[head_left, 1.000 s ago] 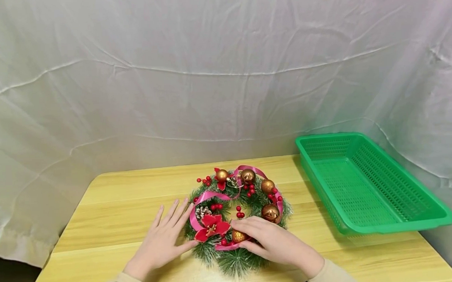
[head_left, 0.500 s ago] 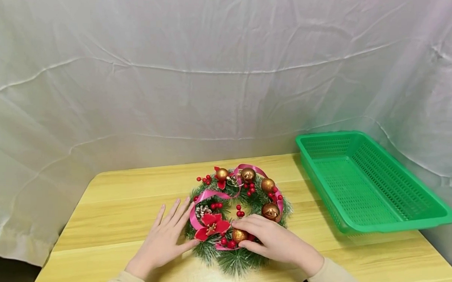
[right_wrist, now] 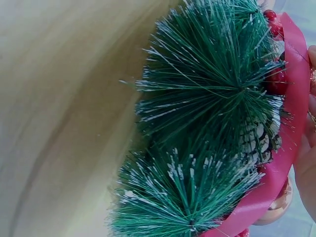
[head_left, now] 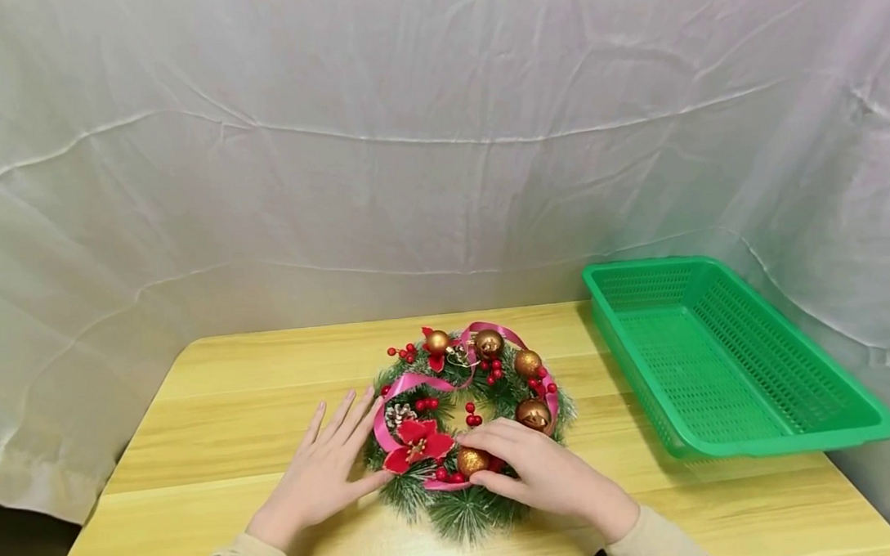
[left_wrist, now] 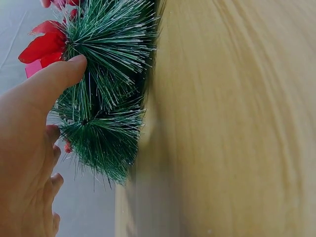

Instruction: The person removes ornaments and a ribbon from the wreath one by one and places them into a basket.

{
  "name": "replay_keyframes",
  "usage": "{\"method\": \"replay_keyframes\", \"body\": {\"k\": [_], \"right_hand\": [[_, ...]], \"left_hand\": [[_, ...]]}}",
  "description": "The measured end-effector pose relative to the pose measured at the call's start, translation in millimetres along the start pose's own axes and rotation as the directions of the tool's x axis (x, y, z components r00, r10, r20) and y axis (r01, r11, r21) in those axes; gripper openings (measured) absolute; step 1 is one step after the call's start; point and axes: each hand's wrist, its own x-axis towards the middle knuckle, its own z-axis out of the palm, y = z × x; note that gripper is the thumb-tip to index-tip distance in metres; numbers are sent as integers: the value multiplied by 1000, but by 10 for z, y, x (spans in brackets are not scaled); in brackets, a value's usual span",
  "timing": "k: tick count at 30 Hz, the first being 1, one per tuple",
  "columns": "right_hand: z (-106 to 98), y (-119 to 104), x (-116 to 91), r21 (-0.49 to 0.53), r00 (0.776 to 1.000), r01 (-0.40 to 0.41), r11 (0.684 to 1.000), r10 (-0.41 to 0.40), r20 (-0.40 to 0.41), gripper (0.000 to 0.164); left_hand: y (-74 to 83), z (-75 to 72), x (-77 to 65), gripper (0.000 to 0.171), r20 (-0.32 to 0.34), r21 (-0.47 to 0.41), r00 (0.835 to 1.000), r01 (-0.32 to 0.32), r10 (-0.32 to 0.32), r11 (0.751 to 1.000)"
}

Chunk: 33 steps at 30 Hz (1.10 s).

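Observation:
A green wreath (head_left: 464, 514) lies flat on the table, decked with a red poinsettia (head_left: 417, 447), gold and bronze baubles, red berries and a pine cone (head_left: 400, 416). My right hand (head_left: 543, 471) pinches a glittery gold bauble (head_left: 473, 460) on its near side, between thumb and fingers. At the left rim my left hand (head_left: 326, 466) is spread, fingers straight, fingertips touching the wreath. In the left wrist view its thumb (left_wrist: 69, 74) lies against the needles. A pink ribbon (right_wrist: 291, 84) curves past the pine cone in the right wrist view; most of the right hand is cut off there.
To the right stands a green perforated plastic basket (head_left: 684, 368), overhanging the table's right edge. Grey-white cloth (head_left: 413, 197) hangs behind and beside the wooden table (head_left: 250, 375).
More of the gold bauble shows between the right thumb and fingers, and the ribbon in front of it looks less raised. The left hand has stayed almost in place.

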Motion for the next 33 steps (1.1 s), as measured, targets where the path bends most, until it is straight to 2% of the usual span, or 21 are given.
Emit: {"method": "replay_keyframes", "body": {"k": [10, 21, 33], "right_hand": [[-105, -10, 26, 34, 999, -5, 999, 6, -40, 40], [-254, 28, 33, 91, 989, 29, 995, -15, -150, 42], [-318, 0, 21, 148, 981, -23, 989, 51, -189, 44]], "left_hand": [[2, -7, -5, 93, -2, 9, 1000, -10, 10, 1000], [6, -20, -3, 93, 3, 0, 1000, -5, 5, 1000], [15, -17, -6, 93, 0, -7, 1000, -1, 1, 1000]]}}
